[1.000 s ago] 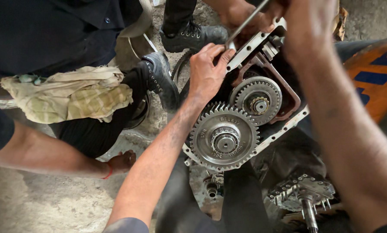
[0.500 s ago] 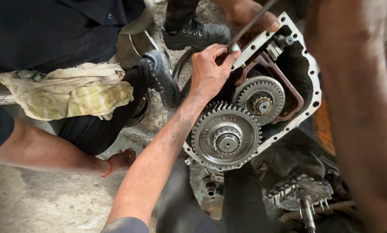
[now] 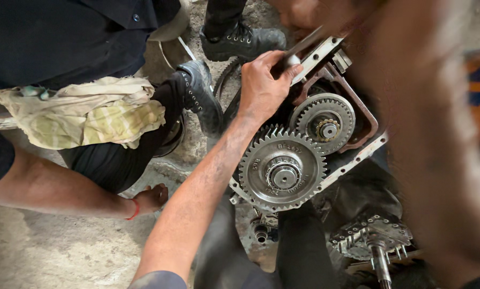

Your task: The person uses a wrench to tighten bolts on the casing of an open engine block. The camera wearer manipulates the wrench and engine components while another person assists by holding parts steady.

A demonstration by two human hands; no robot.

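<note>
Here, seen from above, the person's left forearm ran up from the bottom edge of the view to the left hand (image 3: 262, 85), whose grip was closed around a slim metal tool (image 3: 299, 49) with a pale tip, held against the upper left rim of an open gear housing (image 3: 361, 152). Below that hand, nearest the viewer, sat a large steel gear (image 3: 282, 171) with coarse teeth and a hub at its centre. Just above and to its right, meshing with or touching it, sat a smaller gear (image 3: 324, 124), ringed by a reddish gasket (image 3: 369, 122) along the housing wall. At the lower right, apart from the housing, lay a toothed part on a shaft (image 3: 372, 241). The right arm swept down the right side of the view as a large blur; the right hand (image 3: 325, 16) was near the top by the tool's far end, and whether its grip was apart or together could not be told. To the left, another person crouched on the concrete floor (image 3: 31, 257), one hand (image 3: 151, 198) with a red wristband resting on it, a pale checked rag (image 3: 84, 112) draped over the lap. Farther off stood two dark work boots (image 3: 245, 40).
</note>
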